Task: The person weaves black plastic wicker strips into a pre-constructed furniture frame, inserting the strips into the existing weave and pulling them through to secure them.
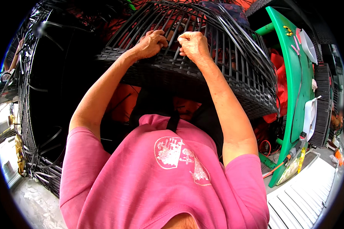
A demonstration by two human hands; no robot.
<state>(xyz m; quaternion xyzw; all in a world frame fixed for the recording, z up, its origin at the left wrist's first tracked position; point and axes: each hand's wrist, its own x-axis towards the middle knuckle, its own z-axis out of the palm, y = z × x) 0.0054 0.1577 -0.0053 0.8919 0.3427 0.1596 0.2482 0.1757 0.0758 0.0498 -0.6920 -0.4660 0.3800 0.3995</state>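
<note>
A large black wicker basket [172, 68] lies in front of me, its lower part closely woven and its upper part bare, spread stakes. My left hand [152, 44] rests at the top edge of the weave, fingers curled in among the stakes; what they grip is hidden. Just to its right, my right hand [195, 45] is closed in a pinch between two stakes. A thin dark strip appears at its fingertips, though its length is hard to follow against the black weave. The two hands are a short gap apart.
At the left stands another black woven piece [26, 99] with loose strip ends. A green board [290, 95] on the right carries yellow and pink bits and white containers [309, 45]. Red cloth [281, 80] hangs behind it. White slats [302, 191] lie at lower right.
</note>
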